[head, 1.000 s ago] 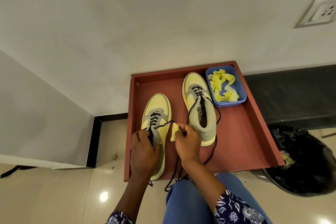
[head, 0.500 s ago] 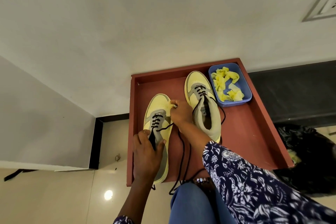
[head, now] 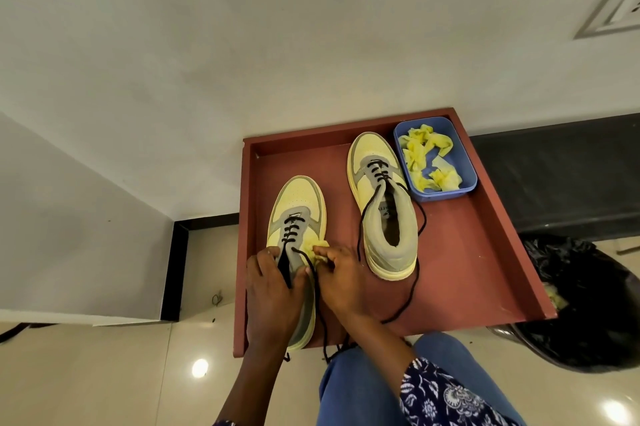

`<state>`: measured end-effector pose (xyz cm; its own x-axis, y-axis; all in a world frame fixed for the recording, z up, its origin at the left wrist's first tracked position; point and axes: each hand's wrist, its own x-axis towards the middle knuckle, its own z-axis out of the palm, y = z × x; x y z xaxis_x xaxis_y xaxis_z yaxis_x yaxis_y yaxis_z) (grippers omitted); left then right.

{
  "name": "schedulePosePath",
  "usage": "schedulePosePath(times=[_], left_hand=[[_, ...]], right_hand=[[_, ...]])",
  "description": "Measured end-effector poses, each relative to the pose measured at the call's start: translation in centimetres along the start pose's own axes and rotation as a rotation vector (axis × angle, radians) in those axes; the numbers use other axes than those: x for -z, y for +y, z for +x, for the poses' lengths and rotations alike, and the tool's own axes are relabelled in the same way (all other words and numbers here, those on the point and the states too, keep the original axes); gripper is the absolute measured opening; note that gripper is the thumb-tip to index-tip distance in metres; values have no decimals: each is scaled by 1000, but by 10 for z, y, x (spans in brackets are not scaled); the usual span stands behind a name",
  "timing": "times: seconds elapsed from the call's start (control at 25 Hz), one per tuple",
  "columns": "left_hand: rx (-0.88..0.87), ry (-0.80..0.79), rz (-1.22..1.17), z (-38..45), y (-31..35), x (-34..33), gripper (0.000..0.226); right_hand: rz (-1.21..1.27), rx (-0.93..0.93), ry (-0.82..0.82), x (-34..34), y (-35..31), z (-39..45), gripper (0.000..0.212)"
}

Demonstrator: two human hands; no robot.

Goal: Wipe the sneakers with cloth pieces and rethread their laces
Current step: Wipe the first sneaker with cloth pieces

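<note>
At the red-brown tray's (head: 485, 252) near edge, the left hand (head: 273, 301) grips the near sneaker's (head: 298, 214) collar while the right hand (head: 341, 278) pinches a yellow cloth piece (head: 317, 247) against its side; bare tray floor separates it from the far sneaker (head: 382, 204), whose laces (head: 412, 290) trail loose; just beyond, a blue tub (head: 465, 167) in the far right corner holds yellow cloth scraps (head: 422, 152)

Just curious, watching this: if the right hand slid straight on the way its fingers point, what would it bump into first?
The right hand points up-left, pinching a yellow cloth piece against the near sneaker. It would probably meet that sneaker's side first.
</note>
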<state>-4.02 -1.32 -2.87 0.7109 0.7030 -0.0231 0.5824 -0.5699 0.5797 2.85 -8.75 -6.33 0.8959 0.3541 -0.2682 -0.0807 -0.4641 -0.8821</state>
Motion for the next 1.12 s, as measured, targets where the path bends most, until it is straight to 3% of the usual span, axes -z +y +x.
schedulePosePath(times=[0.44,0.72,1.12], left_hand=[[-34,12,68,1,-2,-4,41],[-27,7,69,1,-3,-4,42],[2,-2,38,1,-2,-2,44]], right_hand=[[-72,59,121,-4,-35,53,30],[-173,243,-25,0,-21,48,27],[92,-156,-27,-9,13,4,32]])
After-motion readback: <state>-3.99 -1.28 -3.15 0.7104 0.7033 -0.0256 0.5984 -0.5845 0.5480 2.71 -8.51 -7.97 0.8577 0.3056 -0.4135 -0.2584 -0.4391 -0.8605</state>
